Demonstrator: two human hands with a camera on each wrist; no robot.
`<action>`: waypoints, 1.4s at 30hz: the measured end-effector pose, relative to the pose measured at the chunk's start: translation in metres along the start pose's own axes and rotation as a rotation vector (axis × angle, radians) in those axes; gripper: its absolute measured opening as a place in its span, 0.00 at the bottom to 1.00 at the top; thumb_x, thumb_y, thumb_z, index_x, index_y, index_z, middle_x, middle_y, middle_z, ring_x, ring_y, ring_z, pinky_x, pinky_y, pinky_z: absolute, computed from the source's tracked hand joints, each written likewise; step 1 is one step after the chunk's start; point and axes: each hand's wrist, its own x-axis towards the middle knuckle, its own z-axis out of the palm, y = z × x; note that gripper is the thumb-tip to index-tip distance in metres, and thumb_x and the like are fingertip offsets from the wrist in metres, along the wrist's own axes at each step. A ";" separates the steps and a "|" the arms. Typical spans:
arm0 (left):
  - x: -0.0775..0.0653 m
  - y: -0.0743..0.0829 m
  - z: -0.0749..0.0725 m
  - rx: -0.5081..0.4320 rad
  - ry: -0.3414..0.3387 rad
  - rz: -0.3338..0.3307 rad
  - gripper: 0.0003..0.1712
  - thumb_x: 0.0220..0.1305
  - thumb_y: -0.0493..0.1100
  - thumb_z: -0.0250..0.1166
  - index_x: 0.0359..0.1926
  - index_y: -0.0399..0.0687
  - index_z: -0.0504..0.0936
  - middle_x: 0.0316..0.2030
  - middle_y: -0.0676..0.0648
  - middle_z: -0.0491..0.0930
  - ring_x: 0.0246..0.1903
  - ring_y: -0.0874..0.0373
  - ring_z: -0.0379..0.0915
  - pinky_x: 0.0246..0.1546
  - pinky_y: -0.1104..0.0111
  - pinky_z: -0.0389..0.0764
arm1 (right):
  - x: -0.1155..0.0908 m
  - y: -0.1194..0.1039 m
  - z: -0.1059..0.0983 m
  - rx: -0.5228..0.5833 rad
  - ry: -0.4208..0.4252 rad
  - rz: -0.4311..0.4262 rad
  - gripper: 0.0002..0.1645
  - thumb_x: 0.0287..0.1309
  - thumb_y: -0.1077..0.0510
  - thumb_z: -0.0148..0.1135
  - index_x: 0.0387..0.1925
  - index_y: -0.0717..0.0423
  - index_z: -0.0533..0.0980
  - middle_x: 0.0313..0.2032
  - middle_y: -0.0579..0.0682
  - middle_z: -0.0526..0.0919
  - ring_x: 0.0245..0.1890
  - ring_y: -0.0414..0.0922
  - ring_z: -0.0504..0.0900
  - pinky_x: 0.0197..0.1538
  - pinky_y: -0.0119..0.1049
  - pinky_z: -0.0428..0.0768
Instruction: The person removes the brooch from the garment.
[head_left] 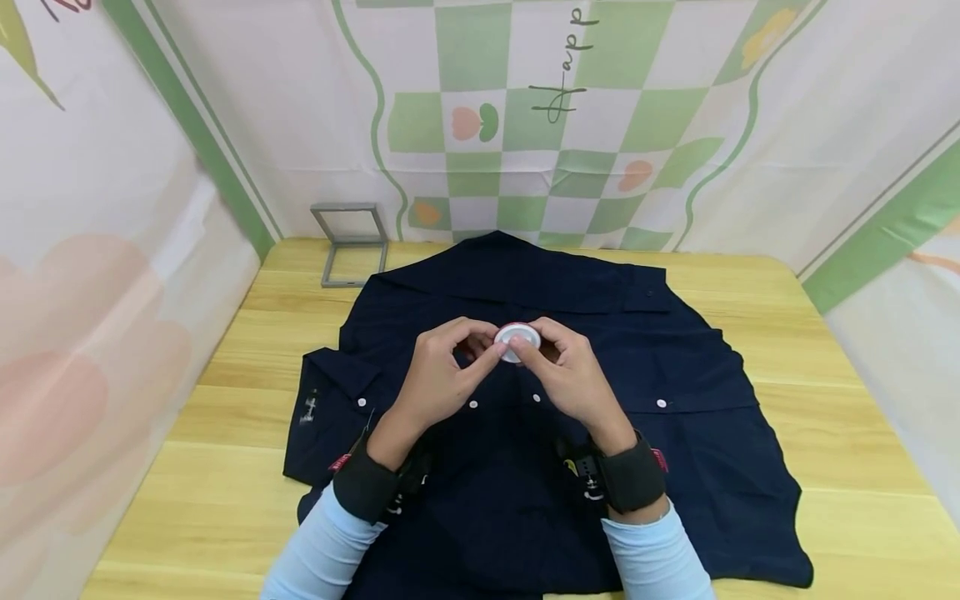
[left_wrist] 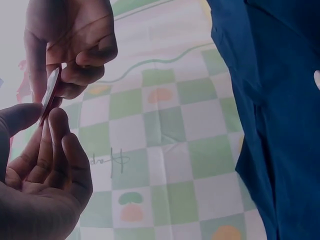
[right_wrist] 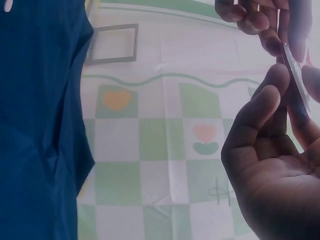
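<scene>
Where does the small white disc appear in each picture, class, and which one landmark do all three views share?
Head: white disc near the centre, pinched between left hand and right hand.
Left wrist: white disc far left, above mid-height, nearly edge-on.
Right wrist: white disc far right, upper half, nearly edge-on.
Shared landmark: green-and-white checked backdrop.

Bright, even light fills the head view, with shadow pooling beneath the bare fingers [head_left: 486, 360]; the small round red-rimmed white disc [head_left: 521, 332] between them looks pale. The dark navy cloth shirt [head_left: 480, 508] below them loses detail. Both wrist views are dimmer and hazy: the fingers darken against whitish glare, and the green-and-white checked fabric backdrop [left_wrist: 165, 125] beyond them looks soft.
</scene>
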 end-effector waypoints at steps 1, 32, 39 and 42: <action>-0.001 0.000 0.000 -0.003 -0.001 -0.005 0.06 0.62 0.37 0.68 0.39 0.38 0.84 0.30 0.45 0.82 0.27 0.60 0.77 0.30 0.67 0.81 | 0.000 0.001 0.001 0.000 -0.001 -0.003 0.11 0.69 0.58 0.56 0.43 0.63 0.79 0.38 0.55 0.80 0.33 0.42 0.78 0.38 0.28 0.78; -0.016 -0.009 0.001 0.037 0.104 0.083 0.06 0.59 0.34 0.69 0.38 0.39 0.85 0.34 0.45 0.82 0.28 0.60 0.76 0.29 0.73 0.80 | -0.016 0.015 -0.008 -0.018 0.056 0.221 0.19 0.72 0.52 0.53 0.44 0.65 0.80 0.38 0.59 0.85 0.35 0.36 0.83 0.42 0.28 0.81; -0.015 -0.011 0.003 0.087 0.097 0.164 0.07 0.57 0.32 0.71 0.38 0.40 0.85 0.34 0.45 0.81 0.27 0.59 0.77 0.27 0.71 0.80 | -0.019 0.008 -0.011 -0.018 0.063 0.235 0.20 0.73 0.52 0.51 0.44 0.65 0.80 0.35 0.58 0.84 0.33 0.37 0.81 0.41 0.28 0.80; -0.016 -0.012 0.004 0.149 0.091 0.205 0.07 0.57 0.34 0.71 0.38 0.41 0.85 0.34 0.46 0.81 0.26 0.60 0.77 0.27 0.70 0.80 | -0.018 0.006 -0.012 -0.014 0.055 0.258 0.21 0.74 0.50 0.50 0.43 0.64 0.79 0.33 0.55 0.83 0.32 0.38 0.81 0.40 0.28 0.80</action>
